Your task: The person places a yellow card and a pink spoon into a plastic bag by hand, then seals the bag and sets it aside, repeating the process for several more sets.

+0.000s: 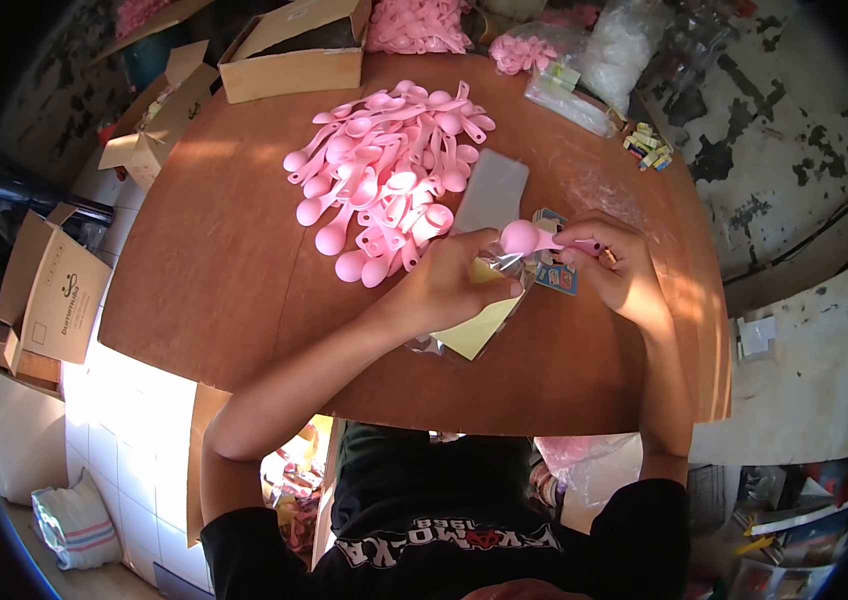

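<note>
My right hand [620, 262] pinches a pink measuring spoon [521, 237] by its handle, the round bowl pointing left. Close by, my left hand [452, 284] is closed on a clear plastic bag [510, 262] with a pale yellow card [477, 325] in or against it. The spoon's bowl is right at the upper end of that bag. Partly hidden behind the spoon and my right hand lie small printed cards [557, 277]. A heap of pink scoop-like spoons [384, 170] spreads beyond my left hand, beside a stack of clear plastic sleeves [492, 190].
The brown table [244, 300] has a curved far edge. At its back stand an open cardboard box [294, 60], a bag of pink spoons [418, 25] and clear plastic bags [624, 50]. Small yellow packets [648, 147] lie at the right edge. Another carton [59, 290] stands at left.
</note>
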`<act>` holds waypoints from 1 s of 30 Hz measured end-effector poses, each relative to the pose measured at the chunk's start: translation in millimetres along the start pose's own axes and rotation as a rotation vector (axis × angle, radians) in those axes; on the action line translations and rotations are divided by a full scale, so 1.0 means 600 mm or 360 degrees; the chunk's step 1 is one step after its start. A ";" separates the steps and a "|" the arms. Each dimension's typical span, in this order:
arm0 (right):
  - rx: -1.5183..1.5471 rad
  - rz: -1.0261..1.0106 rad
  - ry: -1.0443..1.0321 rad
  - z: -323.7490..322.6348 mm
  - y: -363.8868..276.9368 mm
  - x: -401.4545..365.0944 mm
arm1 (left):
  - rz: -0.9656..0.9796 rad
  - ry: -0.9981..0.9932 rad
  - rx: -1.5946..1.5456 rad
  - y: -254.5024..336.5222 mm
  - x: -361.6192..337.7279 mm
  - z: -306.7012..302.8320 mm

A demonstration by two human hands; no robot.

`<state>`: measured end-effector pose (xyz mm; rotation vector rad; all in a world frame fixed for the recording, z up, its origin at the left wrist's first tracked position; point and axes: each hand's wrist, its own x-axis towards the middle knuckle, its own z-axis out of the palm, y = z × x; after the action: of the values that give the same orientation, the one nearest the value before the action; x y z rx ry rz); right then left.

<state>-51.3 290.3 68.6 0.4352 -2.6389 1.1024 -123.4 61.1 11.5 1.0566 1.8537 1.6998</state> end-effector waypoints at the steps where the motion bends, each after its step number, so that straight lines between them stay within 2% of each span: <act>1: 0.0000 -0.0008 0.0000 -0.001 -0.007 0.000 | 0.0015 0.0007 0.0032 -0.003 0.000 0.000; 7: -0.0214 -0.0022 0.0018 -0.013 -0.024 0.003 | 0.0075 0.0040 0.0089 -0.007 0.001 0.001; 9: -0.0261 -0.0198 -0.0012 -0.018 -0.019 0.003 | 0.0087 0.0050 0.0078 -0.007 0.003 0.001; 10: -0.0261 -0.0199 -0.0009 -0.018 -0.019 0.004 | 0.0193 0.0049 0.0063 -0.013 0.004 0.002; 12: -0.0186 -0.0253 -0.0118 -0.016 -0.021 0.004 | 0.0299 0.0041 0.0050 -0.019 0.005 0.004; 15: -0.0019 -0.0089 -0.0095 -0.003 -0.032 0.005 | 0.0272 -0.0019 0.0083 -0.017 0.002 0.006; 18: 0.0262 -0.0119 0.0016 0.005 -0.026 0.013 | 0.0213 -0.0034 0.0226 -0.005 -0.002 0.005; 19: 0.0262 -0.0121 0.0017 0.009 -0.030 0.015 | 0.0271 -0.0006 0.0186 -0.007 -0.001 0.005; 21: 0.0592 -0.0021 0.0099 0.016 -0.045 0.020 | 0.0329 0.0021 0.0150 -0.007 -0.001 0.006; 23: 0.0508 0.0004 0.0087 0.018 -0.049 0.025 | 0.0165 -0.0033 -0.0028 -0.001 -0.002 0.007; 24: 0.0421 0.0032 0.0074 0.019 -0.050 0.027 | 0.0165 -0.0036 -0.0024 -0.004 0.000 0.009; 26: 0.0463 0.0030 0.0143 0.032 -0.048 0.030 | 0.0217 -0.0045 -0.0443 -0.011 0.005 0.011; 30: 0.0538 0.0026 0.0403 0.057 -0.044 0.033 | 0.0177 0.0024 -0.0451 0.004 0.004 0.001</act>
<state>-64.0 244.7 69.3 0.3120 -2.2478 1.5076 -124.1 63.3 14.1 1.0465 1.5278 1.9686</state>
